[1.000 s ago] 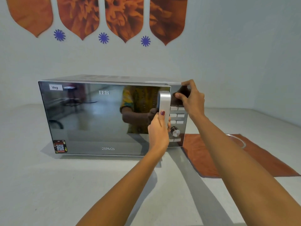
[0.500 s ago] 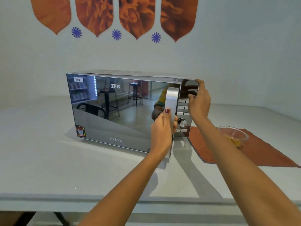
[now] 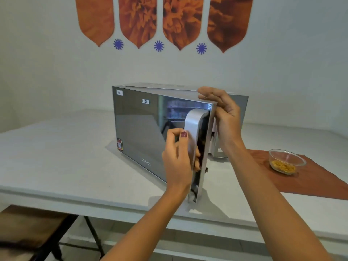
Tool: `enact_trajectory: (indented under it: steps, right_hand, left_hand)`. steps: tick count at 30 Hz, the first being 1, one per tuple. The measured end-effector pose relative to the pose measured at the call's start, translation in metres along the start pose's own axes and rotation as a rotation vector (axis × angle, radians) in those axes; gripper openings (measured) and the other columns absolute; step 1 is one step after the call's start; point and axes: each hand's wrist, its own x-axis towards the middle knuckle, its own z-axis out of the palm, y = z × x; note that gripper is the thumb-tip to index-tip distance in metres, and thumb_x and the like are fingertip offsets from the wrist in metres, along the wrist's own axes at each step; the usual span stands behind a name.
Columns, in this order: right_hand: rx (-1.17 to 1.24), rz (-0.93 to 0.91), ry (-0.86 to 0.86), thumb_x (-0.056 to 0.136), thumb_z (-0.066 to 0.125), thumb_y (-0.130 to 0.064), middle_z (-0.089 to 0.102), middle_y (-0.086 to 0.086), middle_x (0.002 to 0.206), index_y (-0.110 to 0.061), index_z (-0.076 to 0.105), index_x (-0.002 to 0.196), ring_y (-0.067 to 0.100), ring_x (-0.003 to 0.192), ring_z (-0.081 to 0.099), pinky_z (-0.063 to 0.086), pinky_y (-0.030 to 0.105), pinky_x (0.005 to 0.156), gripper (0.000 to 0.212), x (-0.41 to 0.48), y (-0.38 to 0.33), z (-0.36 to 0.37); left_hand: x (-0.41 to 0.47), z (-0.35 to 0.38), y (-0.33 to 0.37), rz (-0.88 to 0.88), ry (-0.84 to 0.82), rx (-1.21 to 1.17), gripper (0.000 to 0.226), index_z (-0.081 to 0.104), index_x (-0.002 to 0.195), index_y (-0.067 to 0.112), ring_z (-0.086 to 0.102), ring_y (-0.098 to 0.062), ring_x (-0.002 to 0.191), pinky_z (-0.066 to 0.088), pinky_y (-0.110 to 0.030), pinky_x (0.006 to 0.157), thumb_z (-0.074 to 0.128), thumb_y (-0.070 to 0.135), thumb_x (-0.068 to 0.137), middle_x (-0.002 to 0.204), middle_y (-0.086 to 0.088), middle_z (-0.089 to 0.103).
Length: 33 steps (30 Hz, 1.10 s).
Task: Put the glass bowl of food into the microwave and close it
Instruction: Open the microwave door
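Observation:
A silver microwave (image 3: 237,102) with a mirrored door (image 3: 143,129) stands on the white table (image 3: 66,157). The door is swung partly open toward me. My left hand (image 3: 178,159) is shut around the door's vertical silver handle (image 3: 194,129). My right hand (image 3: 226,113) rests against the microwave's top front corner, behind the door's edge, fingers spread. The glass bowl (image 3: 287,163) with yellowish food stands on an orange cloth (image 3: 310,181) to the right of the microwave, untouched. The microwave's inside is hidden by the door.
The table's front edge runs below my arms, with a folding leg (image 3: 94,236) under it. A dark wooden stool or bench (image 3: 28,228) sits low at the left. Orange petal shapes and blue flowers (image 3: 159,46) decorate the wall behind.
The door has swung from shut to partly open, pulled by my left hand. My right hand shifted to the microwave's top corner. The view moved back and left, bringing the bowl into sight.

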Motion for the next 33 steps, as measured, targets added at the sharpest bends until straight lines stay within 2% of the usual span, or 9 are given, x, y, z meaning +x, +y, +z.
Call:
enact_trajectory:
  steps: [5, 7, 9, 11, 14, 20, 24, 28, 33]
  right_hand:
    - [0.041, -0.115, -0.153, 0.084, 0.039, 0.016, 0.072, 0.008, 0.113, 0.003, 0.071, 0.106, 0.017, 0.115, 0.066, 0.049, 0.022, 0.097, 0.041, -0.019, -0.013, 0.037]
    - [0.069, -0.140, -0.191, 0.087, 0.042, 0.016, 0.072, 0.012, 0.114, 0.005, 0.070, 0.107, 0.019, 0.114, 0.066, 0.050, 0.024, 0.096, 0.037, -0.027, -0.017, 0.052]
    - [0.098, -0.153, -0.201, 0.088, 0.044, 0.015, 0.072, 0.013, 0.113, 0.006, 0.069, 0.109, 0.020, 0.112, 0.068, 0.052, 0.028, 0.096, 0.034, -0.035, -0.021, 0.067]
    - [0.109, -0.166, -0.203, 0.090, 0.045, 0.015, 0.072, 0.014, 0.113, 0.005, 0.068, 0.111, 0.022, 0.111, 0.068, 0.053, 0.032, 0.096, 0.033, -0.042, -0.023, 0.081]
    - [0.086, -0.204, -0.215, 0.090, 0.046, 0.016, 0.072, 0.014, 0.114, 0.002, 0.068, 0.114, 0.025, 0.111, 0.067, 0.053, 0.038, 0.096, 0.035, -0.053, -0.026, 0.102]
    - [0.069, -0.277, -0.231, 0.090, 0.047, 0.014, 0.071, 0.010, 0.118, -0.005, 0.067, 0.117, 0.025, 0.117, 0.063, 0.051, 0.049, 0.101, 0.039, -0.066, -0.032, 0.142]
    - [0.048, -0.318, -0.256, 0.088, 0.049, 0.014, 0.069, 0.007, 0.121, -0.006, 0.066, 0.120, 0.019, 0.122, 0.061, 0.050, 0.042, 0.104, 0.041, -0.073, -0.035, 0.165]
    - [0.001, -0.358, -0.277, 0.087, 0.051, 0.011, 0.068, 0.007, 0.123, -0.003, 0.066, 0.122, 0.018, 0.123, 0.058, 0.047, 0.036, 0.107, 0.041, -0.076, -0.036, 0.186]
    - [-0.039, -0.403, -0.288, 0.086, 0.055, 0.011, 0.065, 0.006, 0.129, -0.005, 0.063, 0.128, 0.018, 0.126, 0.056, 0.048, 0.038, 0.106, 0.046, -0.080, -0.035, 0.208]
  left_hand:
    - [0.001, -0.032, 0.037, 0.131, 0.047, 0.084, 0.037, 0.045, 0.110, 0.031, 0.046, -0.012, 0.040, 0.039, -0.026, 0.038, 0.048, 0.058, 0.085, 0.061, 0.003, 0.055]
    - [0.004, -0.046, 0.053, 0.225, 0.075, 0.198, 0.049, 0.043, 0.122, 0.029, 0.055, -0.008, 0.049, 0.044, -0.023, 0.047, 0.052, 0.059, 0.084, 0.074, 0.003, 0.062]
    - [0.008, -0.062, 0.069, 0.284, 0.102, 0.296, 0.055, 0.040, 0.127, 0.036, 0.062, -0.020, 0.063, 0.051, -0.032, 0.055, 0.055, 0.062, 0.082, 0.089, -0.002, 0.063]
    - [0.011, -0.077, 0.084, 0.289, 0.129, 0.331, 0.057, 0.038, 0.128, 0.042, 0.063, -0.027, 0.065, 0.053, -0.036, 0.052, 0.059, 0.063, 0.079, 0.097, 0.001, 0.061]
    - [0.013, -0.101, 0.099, 0.276, 0.146, 0.333, 0.055, 0.040, 0.127, 0.042, 0.061, -0.021, 0.057, 0.048, -0.025, 0.045, 0.063, 0.057, 0.079, 0.096, 0.008, 0.061]
    - [0.010, -0.141, 0.117, 0.300, 0.189, 0.513, 0.053, 0.047, 0.125, 0.040, 0.063, -0.022, 0.070, 0.051, -0.023, 0.056, 0.061, 0.059, 0.078, 0.104, 0.007, 0.061]
    - [0.005, -0.159, 0.123, 0.366, 0.236, 0.606, 0.047, 0.053, 0.121, 0.032, 0.061, -0.004, 0.086, 0.049, -0.008, 0.068, 0.063, 0.053, 0.080, 0.104, 0.009, 0.060]
    - [0.005, -0.180, 0.128, 0.361, 0.277, 0.659, 0.044, 0.053, 0.119, 0.034, 0.063, -0.014, 0.085, 0.051, -0.011, 0.072, 0.063, 0.052, 0.081, 0.110, 0.005, 0.062]
    - [0.006, -0.196, 0.129, 0.394, 0.353, 0.828, 0.054, 0.053, 0.120, 0.035, 0.060, -0.007, 0.090, 0.047, -0.011, 0.073, 0.064, 0.062, 0.075, 0.113, 0.013, 0.060]
